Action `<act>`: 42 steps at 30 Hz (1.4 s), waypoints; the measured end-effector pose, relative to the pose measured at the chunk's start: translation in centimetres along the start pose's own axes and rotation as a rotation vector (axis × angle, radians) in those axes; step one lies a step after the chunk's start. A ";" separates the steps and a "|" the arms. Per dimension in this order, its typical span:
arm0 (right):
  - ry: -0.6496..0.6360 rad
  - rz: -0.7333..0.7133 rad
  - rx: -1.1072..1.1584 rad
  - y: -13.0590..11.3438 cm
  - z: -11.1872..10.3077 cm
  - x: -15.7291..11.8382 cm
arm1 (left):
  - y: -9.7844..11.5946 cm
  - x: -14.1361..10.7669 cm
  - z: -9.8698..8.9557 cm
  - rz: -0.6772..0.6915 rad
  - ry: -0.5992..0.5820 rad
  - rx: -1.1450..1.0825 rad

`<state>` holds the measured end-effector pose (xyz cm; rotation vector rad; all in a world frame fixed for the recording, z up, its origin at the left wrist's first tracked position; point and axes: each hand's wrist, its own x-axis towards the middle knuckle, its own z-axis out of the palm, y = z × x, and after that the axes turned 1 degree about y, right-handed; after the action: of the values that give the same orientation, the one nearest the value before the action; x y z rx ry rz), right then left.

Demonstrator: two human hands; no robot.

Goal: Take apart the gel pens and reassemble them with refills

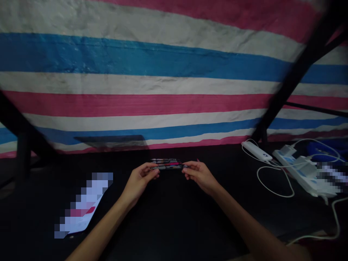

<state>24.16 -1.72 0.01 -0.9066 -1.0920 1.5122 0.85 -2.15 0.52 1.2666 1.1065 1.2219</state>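
Clock centred on the held pen, 12 pointing away from the person. Step in hand, as judged: a slim grey-and-dark pen (170, 167) is being held level by its ends, in line with the others. Narrow pinch at both ends: the grey end is gripped by thumb and fingers of the left hand (139, 180) at 9, the far end by the right hand (201, 176) at 3. How firmly the right pinch is closed cannot be told. Next move probably calls for both ends being kept level and the neighbours not being nudged.

Pen's look: thin, straight, grey at left, darker toward the right; right tip hidden by fingers. At 12, just beyond, a pink-red pen (174, 164) and a dark pen with a grey end (164, 160) are seen, roughly parallel, over the black tabletop (174, 221). Whether the nearer two touch cannot be told.
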 end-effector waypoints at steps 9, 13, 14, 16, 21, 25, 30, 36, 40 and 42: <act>0.045 -0.008 -0.076 0.1 -0.3 0.3 | -0.3 0.0 0.2 0.104 0.005 0.245; 0.013 -0.011 -0.189 -0.5 -0.3 0.0 | -0.5 -0.2 0.1 0.264 -0.025 0.445; -0.019 -0.006 -0.240 -0.6 -0.2 -0.1 | -0.4 -0.3 0.1 0.332 -0.041 0.546; -0.078 0.014 -0.346 -0.8 -0.1 -0.4 | -0.2 -0.5 0.1 0.473 -0.080 0.790; -0.146 0.091 -0.498 -0.2 0.2 -0.6 | 0.5 -1.2 0.7 0.671 -0.091 1.344; -0.229 0.164 -0.469 0.2 0.3 -0.7 | 1.1 -2.0 1.7 0.719 -0.088 1.556; -0.336 0.282 -0.256 -0.5 0.5 -1.1 | 1.7 -2.7 2.4 0.721 -0.041 1.634; -0.476 0.339 -0.260 -0.6 0.6 -1.4 | 1.3 -2.7 2.9 0.731 0.056 1.649; -0.481 0.291 -0.288 0.0 0.9 -1.5 | 0.3 -2.2 2.3 0.759 0.047 1.665; -0.487 0.281 -0.280 0.2 1.2 -1.7 | -0.2 -1.9 1.9 0.794 0.051 1.660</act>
<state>23.35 -3.58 0.18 -0.9334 -1.6103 1.9053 2.59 -4.14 0.25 3.1295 1.7852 0.6158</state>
